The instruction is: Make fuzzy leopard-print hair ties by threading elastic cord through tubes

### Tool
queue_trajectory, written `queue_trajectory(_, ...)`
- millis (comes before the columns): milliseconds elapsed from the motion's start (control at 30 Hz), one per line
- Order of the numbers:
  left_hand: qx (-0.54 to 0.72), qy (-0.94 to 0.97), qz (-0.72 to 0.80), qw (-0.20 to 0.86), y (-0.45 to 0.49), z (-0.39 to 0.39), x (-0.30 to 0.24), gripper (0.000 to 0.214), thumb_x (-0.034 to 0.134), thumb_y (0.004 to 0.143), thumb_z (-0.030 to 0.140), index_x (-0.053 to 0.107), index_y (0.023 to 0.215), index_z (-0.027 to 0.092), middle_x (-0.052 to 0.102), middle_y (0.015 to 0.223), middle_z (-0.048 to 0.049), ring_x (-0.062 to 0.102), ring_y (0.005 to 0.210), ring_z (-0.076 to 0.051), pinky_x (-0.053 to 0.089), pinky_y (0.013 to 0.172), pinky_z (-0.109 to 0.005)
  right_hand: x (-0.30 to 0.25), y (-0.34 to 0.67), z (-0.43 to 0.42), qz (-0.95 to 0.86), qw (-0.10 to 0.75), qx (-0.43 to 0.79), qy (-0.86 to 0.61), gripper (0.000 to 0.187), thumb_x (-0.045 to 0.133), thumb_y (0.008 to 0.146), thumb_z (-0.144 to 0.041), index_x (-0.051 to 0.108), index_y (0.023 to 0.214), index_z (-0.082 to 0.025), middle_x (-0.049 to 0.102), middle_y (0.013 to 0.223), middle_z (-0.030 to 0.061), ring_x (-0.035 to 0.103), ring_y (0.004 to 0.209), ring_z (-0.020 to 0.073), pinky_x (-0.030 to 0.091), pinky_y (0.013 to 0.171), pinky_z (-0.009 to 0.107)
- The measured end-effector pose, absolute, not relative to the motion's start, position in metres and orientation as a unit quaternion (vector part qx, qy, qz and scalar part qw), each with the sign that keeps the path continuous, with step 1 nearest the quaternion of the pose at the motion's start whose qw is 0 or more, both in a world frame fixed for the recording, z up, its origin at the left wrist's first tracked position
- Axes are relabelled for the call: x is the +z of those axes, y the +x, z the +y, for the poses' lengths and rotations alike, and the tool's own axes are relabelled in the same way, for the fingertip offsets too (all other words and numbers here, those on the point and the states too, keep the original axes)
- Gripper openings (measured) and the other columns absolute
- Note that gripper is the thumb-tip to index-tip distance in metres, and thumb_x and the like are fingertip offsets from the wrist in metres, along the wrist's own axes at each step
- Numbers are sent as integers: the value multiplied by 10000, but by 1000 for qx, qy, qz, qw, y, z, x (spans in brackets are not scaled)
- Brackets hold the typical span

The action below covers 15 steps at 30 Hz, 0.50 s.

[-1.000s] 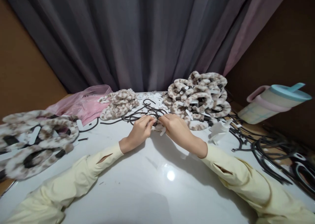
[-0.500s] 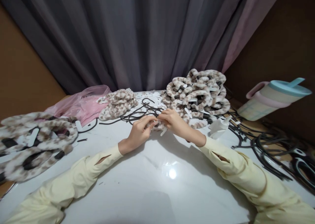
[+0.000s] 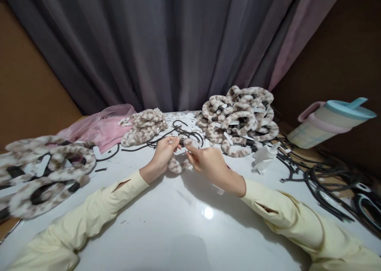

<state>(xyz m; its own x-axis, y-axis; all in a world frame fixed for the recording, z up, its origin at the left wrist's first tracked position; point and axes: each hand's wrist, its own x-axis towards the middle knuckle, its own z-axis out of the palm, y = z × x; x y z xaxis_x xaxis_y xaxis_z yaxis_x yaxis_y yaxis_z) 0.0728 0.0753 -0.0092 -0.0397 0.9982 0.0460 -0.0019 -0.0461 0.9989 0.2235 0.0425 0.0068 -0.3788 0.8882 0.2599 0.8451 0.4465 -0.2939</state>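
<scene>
A fluffy white-and-brown spotted loop [image 3: 177,166] with a black section hangs between my two hands, just over the white table [image 3: 178,223]. My left hand [image 3: 160,153] is closed, pinching the loop near its black part. On the other side, my right hand [image 3: 210,164] has its index finger and thumb closed at the loop's right end. Below the right palm a small white piece [image 3: 219,190] shows; whether that hand holds it I cannot tell. Thin black cords [image 3: 187,132] lie just behind the hands.
Piles of similar fluffy loops lie back right [image 3: 238,116] and at left [image 3: 50,163]. More plush pieces [image 3: 144,126] sit by a pink plastic bag [image 3: 104,124]. At right are a small white bottle [image 3: 264,157], black tubing [image 3: 321,179] and a lidded cup [image 3: 321,124].
Both hands have come slightly left, and the right has turned and dropped a little toward me. More of the fluffy loop and its black section now shows between them.
</scene>
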Motion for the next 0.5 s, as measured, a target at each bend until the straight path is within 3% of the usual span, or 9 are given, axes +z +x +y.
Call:
queue_trajectory(100,508,479,488,523,74,74,-9,325,648,671,426,494,580,154,484,559,27,424,496,-79,351,493,-205,-2,217,43,-803,198,134,-546,271,445,885,-222,609,1080,-130,652,665,127,579,588,220,298,555,285)
queue_trajectory(167,500,469,481,546,76,70,-8,328,657,658,423,486,580,155,470,551,32,409,477,-73,353,481,-204,-6,215,46,-792,212,188,-541,215,454,876,-201,618,983,-113,653,674,128,581,580,209,328,550,278)
queue_trajectory(267,499,467,472,557,80,64,-6,291,655,678,402,512,635,152,497,571,29,427,491,-75,364,495,-199,-9,213,50,-771,224,293,-519,225,424,883,-203,581,735,-138,607,549,50,525,436,130,365,485,233)
queue_trajectory(367,518,528,461,491,80,62,-4,246,618,742,387,532,698,160,529,595,28,457,528,-86,363,521,-194,-5,212,50,-732,237,399,-499,368,361,897,-218,459,546,-173,496,409,-14,421,313,78,350,392,197)
queue_trajectory(500,487,623,493,362,75,67,-6,191,567,799,373,528,825,188,550,563,47,464,493,-106,342,511,-203,5,214,50,-683,268,480,-480,322,411,868,-230,447,552,-177,431,379,-52,364,301,64,297,338,180)
